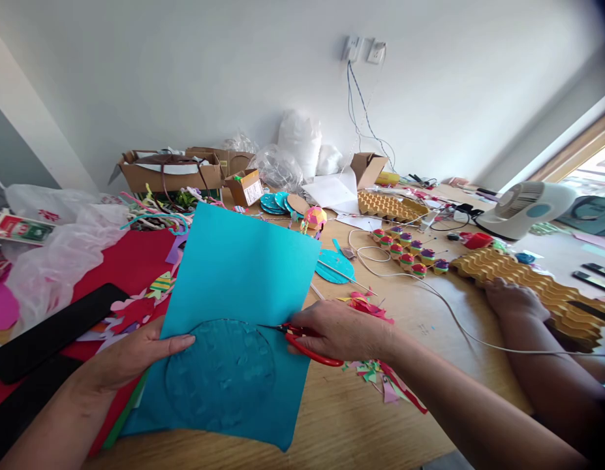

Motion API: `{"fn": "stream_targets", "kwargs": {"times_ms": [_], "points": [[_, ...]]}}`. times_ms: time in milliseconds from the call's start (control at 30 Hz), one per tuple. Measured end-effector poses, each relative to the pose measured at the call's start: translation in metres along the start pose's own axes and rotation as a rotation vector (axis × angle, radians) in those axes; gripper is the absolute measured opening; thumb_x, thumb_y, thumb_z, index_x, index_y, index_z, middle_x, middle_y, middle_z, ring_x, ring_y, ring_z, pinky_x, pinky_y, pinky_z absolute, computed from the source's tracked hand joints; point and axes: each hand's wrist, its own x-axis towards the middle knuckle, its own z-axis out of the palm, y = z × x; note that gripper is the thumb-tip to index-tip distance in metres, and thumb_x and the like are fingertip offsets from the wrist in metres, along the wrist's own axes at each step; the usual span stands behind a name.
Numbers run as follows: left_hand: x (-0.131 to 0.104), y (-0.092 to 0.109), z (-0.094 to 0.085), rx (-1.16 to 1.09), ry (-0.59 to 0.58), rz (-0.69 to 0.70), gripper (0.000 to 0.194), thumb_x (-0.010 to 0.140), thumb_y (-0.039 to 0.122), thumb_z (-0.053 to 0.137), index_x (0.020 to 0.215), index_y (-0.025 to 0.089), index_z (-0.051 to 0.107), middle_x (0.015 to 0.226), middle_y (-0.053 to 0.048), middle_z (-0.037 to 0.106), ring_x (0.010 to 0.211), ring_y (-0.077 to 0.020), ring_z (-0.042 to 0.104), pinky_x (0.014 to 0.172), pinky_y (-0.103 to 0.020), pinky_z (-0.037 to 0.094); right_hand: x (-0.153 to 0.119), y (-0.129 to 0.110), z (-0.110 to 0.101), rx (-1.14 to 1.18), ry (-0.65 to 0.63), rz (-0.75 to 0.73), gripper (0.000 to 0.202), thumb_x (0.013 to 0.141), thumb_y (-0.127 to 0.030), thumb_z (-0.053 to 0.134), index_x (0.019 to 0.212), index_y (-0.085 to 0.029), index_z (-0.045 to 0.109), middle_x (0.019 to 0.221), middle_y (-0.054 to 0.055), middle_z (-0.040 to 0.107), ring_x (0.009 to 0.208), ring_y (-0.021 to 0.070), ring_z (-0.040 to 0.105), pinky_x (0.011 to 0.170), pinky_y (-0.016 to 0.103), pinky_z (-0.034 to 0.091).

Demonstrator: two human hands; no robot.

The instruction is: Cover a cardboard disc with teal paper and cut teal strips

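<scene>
Blue sheet (pixel 248 267) tilted up before me, over the table (pixel 365 431). My left hand (pixel 128 352) pinches the sheet's left edge, thumb on its front. My right hand (pixel 341 326) grips the scissors (pixel 314 352) at the sheet's right side, blades by the upper right of the circle (pixel 221 375) marked on it. Left of the sheet, red paper (pixel 140 258); right of it, scraps (pixel 371 372); farther right, another person's hand (pixel 515 300) on an egg tray (pixel 508 264).

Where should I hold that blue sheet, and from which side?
Probably pinch the blue sheet at its upper left edge, from the left: it's thin, that margin clears the circle outline, and the red-handled scissors reach in from the right.
</scene>
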Motion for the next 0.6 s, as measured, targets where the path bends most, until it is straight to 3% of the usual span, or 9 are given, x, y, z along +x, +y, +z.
{"fn": "stream_targets", "kwargs": {"times_ms": [100, 233, 433, 600], "points": [[0.0002, -0.0013, -0.0003, -0.019, -0.102, -0.060, 0.059, 0.072, 0.036, 0.064, 0.126, 0.022, 0.045, 0.100, -0.004, 0.070, 0.106, -0.0296, 0.055, 0.083, -0.045, 0.049, -0.0006, 0.0002, 0.0008, 0.017, 0.004, -0.001, 0.037, 0.089, -0.043, 0.034, 0.079, -0.017, 0.058, 0.066, 0.001, 0.056, 0.053, 0.0095, 0.041, 0.048, 0.022, 0.023], [0.0010, -0.0028, -0.0009, -0.024, -0.133, -0.020, 0.055, 0.073, 0.035, 0.063, 0.125, 0.024, 0.047, 0.105, -0.002, 0.068, 0.113, -0.0277, 0.049, 0.086, -0.041, 0.048, -0.0012, 0.0005, 0.0015, 0.025, 0.010, 0.004, 0.035, 0.089, -0.040, 0.037, 0.077, -0.016, 0.059, 0.062, 0.000, 0.053, 0.051, 0.0080, 0.038, 0.047, 0.021, 0.021], [0.0011, -0.0012, 0.0021, 0.038, -0.115, 0.013, 0.046, 0.074, 0.035, 0.063, 0.118, 0.023, 0.054, 0.101, -0.003, 0.070, 0.118, -0.0267, 0.043, 0.088, -0.040, 0.046, -0.0036, 0.0010, 0.0031, -0.013, 0.016, 0.016, 0.036, 0.088, -0.043, 0.034, 0.081, -0.017, 0.059, 0.066, 0.002, 0.057, 0.052, 0.0097, 0.042, 0.047, 0.022, 0.023], [-0.0014, 0.0004, 0.0049, 0.065, -0.067, 0.035, 0.044, 0.072, 0.033, 0.065, 0.114, 0.025, 0.057, 0.105, -0.001, 0.068, 0.110, -0.0269, 0.053, 0.084, -0.039, 0.049, -0.0048, 0.0007, 0.0045, -0.050, 0.031, 0.020, 0.037, 0.089, -0.043, 0.031, 0.083, -0.019, 0.058, 0.071, 0.003, 0.061, 0.056, 0.0122, 0.047, 0.048, 0.023, 0.024]]}}
